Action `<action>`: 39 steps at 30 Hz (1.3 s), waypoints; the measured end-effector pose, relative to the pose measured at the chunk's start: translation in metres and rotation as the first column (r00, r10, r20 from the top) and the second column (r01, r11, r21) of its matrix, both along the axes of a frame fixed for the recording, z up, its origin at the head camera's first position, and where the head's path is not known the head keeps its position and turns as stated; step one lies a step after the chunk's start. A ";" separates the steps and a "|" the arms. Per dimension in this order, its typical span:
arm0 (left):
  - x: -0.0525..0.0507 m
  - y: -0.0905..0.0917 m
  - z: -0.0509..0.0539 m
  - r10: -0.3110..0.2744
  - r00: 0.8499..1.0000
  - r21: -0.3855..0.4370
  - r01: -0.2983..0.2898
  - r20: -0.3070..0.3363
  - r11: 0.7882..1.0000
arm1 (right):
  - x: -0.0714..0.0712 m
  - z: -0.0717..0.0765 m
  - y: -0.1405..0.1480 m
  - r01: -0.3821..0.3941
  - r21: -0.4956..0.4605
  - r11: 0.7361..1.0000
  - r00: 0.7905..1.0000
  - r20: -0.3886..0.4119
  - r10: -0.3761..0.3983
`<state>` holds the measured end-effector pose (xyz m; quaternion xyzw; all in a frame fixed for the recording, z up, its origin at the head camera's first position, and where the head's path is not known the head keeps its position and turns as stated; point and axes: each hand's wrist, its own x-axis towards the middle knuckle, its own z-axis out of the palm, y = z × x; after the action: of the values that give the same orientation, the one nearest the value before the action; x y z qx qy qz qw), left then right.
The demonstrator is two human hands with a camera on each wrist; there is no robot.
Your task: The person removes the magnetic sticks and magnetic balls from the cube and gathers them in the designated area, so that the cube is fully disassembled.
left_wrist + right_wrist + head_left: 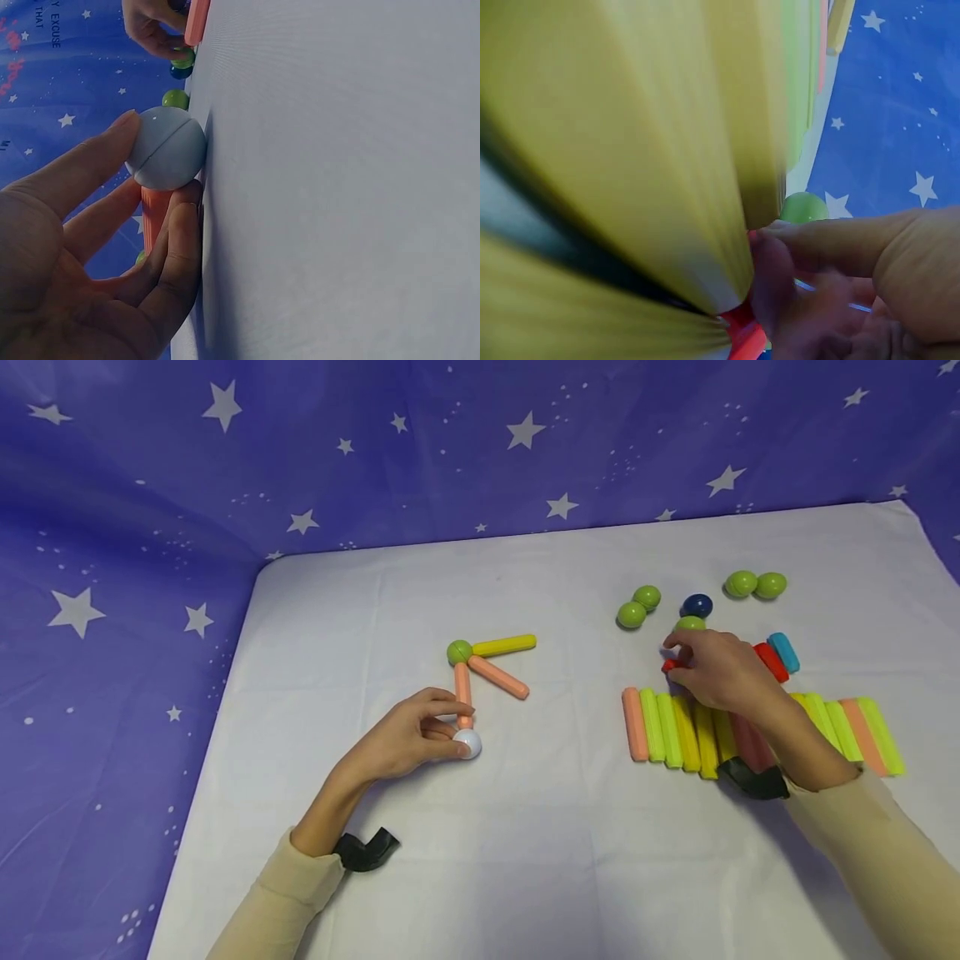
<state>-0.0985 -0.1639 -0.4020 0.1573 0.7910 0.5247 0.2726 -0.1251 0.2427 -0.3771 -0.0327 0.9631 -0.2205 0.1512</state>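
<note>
On the left of the white table, my left hand (pixel 416 735) pinches a white ball (pixel 468 743) between thumb and fingers. The ball meets the near end of a salmon stick (pixel 463 685). That stick's far end meets a green ball (pixel 459 652), from which a yellow stick (pixel 504 646) and another salmon stick (pixel 498 677) fan out. My right hand (pixel 723 672) reaches over a row of sticks, its thumb and forefinger around a short red stick (pixel 670 667), mostly hidden. A small whitish piece shows beside it, its kind unclear. Just beyond the fingertips lies a green ball (pixel 690 623).
Long sticks lie side by side under my right forearm, from a salmon stick (pixel 634 724) to a lime stick (pixel 881 735). Right of that hand are a red stick (pixel 771 662) and a blue stick (pixel 784 652). Behind sit a dark blue ball (pixel 697 606) and several green balls (pixel 742 583).
</note>
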 end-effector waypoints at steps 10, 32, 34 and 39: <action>0.001 0.000 0.003 0.000 1.000 0.013 0.000 -0.011 1.000 | -0.001 0.003 0.001 0.042 0.006 0.999 0.992 -0.116 -0.041; 0.001 -0.001 0.001 -0.007 0.999 0.011 0.008 -0.037 1.000 | 0.011 0.015 -0.007 -0.006 -0.043 0.999 0.995 -0.098 0.002; 0.001 -0.002 0.001 -0.013 0.999 0.009 0.014 -0.044 1.000 | 0.017 0.019 -0.015 -0.036 -0.079 0.996 0.990 -0.139 0.025; 0.000 -0.002 0.001 -0.020 0.999 0.010 0.020 -0.037 1.000 | 0.032 0.019 -0.043 -0.156 -0.250 0.956 0.966 -0.241 0.095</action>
<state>-0.0982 -0.1654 -0.4006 0.1762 0.7915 0.5232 0.2623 -0.0929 0.1996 -0.3581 -0.1392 0.9314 -0.3328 0.0483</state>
